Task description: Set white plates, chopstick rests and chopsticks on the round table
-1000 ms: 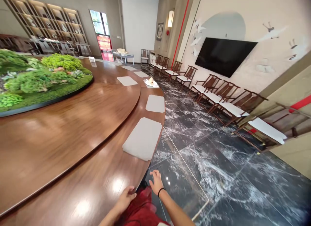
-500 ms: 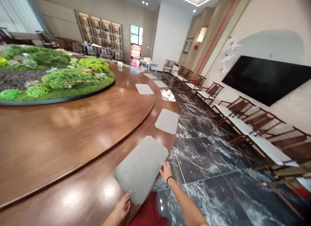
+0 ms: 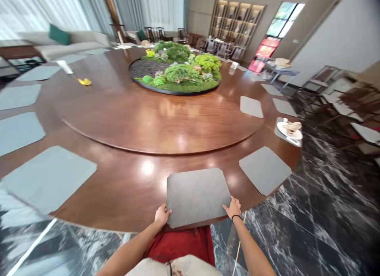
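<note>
A grey placemat point(image 3: 198, 197) with cut corners lies on the wooden table point(image 3: 127, 189) right in front of me, close to the rim. My left hand point(image 3: 162, 215) is closed at its lower left edge, with the thumb over the mat. At the right edge, my right hand point(image 3: 233, 208), with a dark band on the wrist, pinches the mat between thumb and fingers. The fingertips of both hands are partly hidden. Another grey placemat point(image 3: 265, 170) lies to the right, and one more placemat point(image 3: 49, 179) to the left.
A raised turntable point(image 3: 178, 129) carries a miniature garden point(image 3: 178, 72). A white plate point(image 3: 289, 130) with something beige on it sits on a mat at right. A yellow item point(image 3: 84, 82) lies on the turntable. Chairs point(image 3: 341, 102) stand at right over a dark marble floor point(image 3: 297, 228).
My view has swung left, so the table is now straight ahead. The near placemat now lies squarer before me, and my hands hold its left and right edges.
</note>
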`<state>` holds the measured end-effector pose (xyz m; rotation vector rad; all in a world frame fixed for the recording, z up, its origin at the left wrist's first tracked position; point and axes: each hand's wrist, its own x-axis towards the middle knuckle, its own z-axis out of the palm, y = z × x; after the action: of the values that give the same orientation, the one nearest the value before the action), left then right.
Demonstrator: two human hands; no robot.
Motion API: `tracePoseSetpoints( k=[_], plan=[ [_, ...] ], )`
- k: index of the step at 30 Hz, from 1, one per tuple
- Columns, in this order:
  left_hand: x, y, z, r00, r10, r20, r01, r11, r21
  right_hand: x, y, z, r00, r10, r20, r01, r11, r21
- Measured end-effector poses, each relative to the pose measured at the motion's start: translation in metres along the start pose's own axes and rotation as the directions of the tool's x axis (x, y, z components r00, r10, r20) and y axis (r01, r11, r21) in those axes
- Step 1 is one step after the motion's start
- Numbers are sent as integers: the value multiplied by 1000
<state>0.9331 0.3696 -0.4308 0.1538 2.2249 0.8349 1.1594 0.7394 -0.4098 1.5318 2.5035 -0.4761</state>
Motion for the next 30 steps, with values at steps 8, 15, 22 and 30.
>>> tracePoseSetpoints(
  k=[8,15,22,30],
  plan=[
    [-16,-86,-125,953,-34,-301,79,987,140,-101,-86,64,940,-331,79,323,941,100],
    [-39,-152,-187,939,34,-343,111,912,394,-157,-165,100,864,-487,126,467,869,163],
    [-46,-185,-224,964,117,-237,35,834,551,-167,-199,105,811,-565,151,540,822,179],
    [-26,-197,-265,969,153,-192,-3,791,612,-186,-224,116,820,-552,152,518,828,214]
  ],
)
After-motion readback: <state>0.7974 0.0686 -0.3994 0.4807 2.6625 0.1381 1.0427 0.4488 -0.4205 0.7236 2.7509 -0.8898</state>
